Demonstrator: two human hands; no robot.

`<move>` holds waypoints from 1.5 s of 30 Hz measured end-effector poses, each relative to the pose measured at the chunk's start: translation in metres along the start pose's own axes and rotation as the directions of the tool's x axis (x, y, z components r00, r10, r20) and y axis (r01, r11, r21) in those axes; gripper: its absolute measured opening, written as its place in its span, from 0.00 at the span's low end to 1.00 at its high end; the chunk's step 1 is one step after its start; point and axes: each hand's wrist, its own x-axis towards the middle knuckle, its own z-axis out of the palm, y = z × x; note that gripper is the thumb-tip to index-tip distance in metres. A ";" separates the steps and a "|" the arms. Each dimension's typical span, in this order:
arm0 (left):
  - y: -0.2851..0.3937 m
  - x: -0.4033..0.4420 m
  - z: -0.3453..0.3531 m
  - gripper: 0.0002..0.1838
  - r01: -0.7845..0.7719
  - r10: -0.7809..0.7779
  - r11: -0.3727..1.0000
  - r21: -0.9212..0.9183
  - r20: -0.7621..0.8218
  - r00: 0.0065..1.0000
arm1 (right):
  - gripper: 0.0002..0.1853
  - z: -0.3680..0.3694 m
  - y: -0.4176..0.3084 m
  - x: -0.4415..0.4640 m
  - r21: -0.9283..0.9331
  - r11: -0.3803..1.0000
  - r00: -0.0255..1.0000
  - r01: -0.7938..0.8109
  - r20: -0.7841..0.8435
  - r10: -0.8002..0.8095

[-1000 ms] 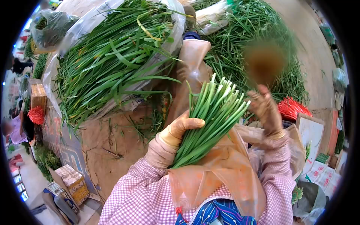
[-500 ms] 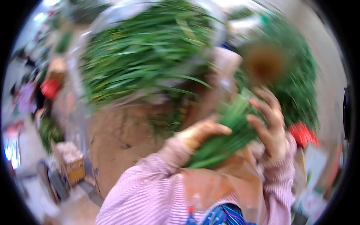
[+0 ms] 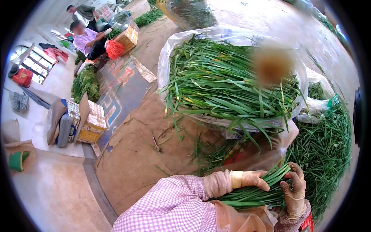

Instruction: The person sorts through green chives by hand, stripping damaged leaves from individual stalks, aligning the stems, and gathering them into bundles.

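Observation:
A bunch of long green chives (image 3: 247, 197) lies across my lap, over an apron. My left hand (image 3: 253, 180) is closed round the bunch, thumb on top, with a cream band at the wrist. At its right end, my right hand (image 3: 295, 190) curls thumb and fingers about the leaves. Both hands look covered in thin, soiled gloves. Just beyond them stands a clear plastic bag (image 3: 164, 75) heaped with loose long chives (image 3: 228, 81). A large pile of greens (image 3: 322, 154) sits to the right of my right hand.
Brown sheeting (image 3: 135, 154) with leaf scraps covers the floor. At left are a yellow-sided box (image 3: 92, 125) and greens (image 3: 85, 83). A seated person (image 3: 87, 40) handles greens beside red strands (image 3: 114, 49); another person (image 3: 83, 15) is behind. A filled bag (image 3: 193, 15) stands at the back.
My view has swung left and sharpened, so the hands now appear lower and farther right. The bunch stays in my left hand; my right fingers, spread before, are now curled at its end.

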 end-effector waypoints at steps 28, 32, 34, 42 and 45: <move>-0.007 0.014 0.002 0.42 -0.011 0.020 0.999 -0.049 0.189 0.982 | 0.33 0.020 -0.006 -0.015 0.944 0.330 0.986 0.004 0.051 -0.156; 0.002 0.005 0.005 0.40 0.034 -0.028 0.999 -0.025 0.192 0.981 | 0.33 -0.009 0.087 -0.016 0.833 0.548 0.957 -0.073 -0.097 0.275; 0.004 0.005 0.011 0.36 0.013 -0.010 1.000 -0.019 0.169 0.986 | 0.32 -0.017 0.073 -0.007 0.804 0.595 0.851 0.010 -0.319 0.417; -0.005 0.008 0.004 0.33 0.049 -0.048 0.999 -0.003 0.162 0.986 | 0.30 0.027 0.008 -0.023 0.909 0.317 0.917 -0.269 0.142 0.373; -0.005 0.008 0.004 0.33 0.050 -0.056 0.998 0.046 0.150 0.987 | 0.28 0.029 0.011 -0.029 0.881 0.395 0.922 -0.261 0.107 0.371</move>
